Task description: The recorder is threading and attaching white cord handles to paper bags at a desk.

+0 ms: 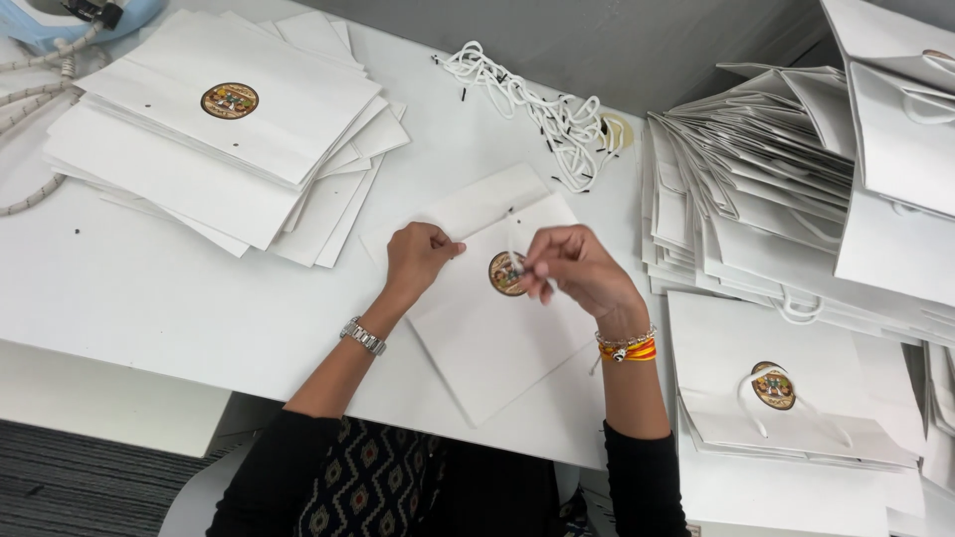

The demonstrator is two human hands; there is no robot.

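Observation:
A flat white paper bag (487, 338) with a round brown sticker (503, 275) lies tilted on the white table (149, 288) in front of me. My left hand (418, 254) pinches the bag's upper left edge. My right hand (577, 268) pinches the end of a thin white cord (513, 249) just above the sticker.
A stack of flat white bags (219, 129) with a sticker on top lies at the far left. A tangle of white cords (542, 109) lies at the back. At the right sit piles of folded bags (756, 169) and bags with handles (786, 388).

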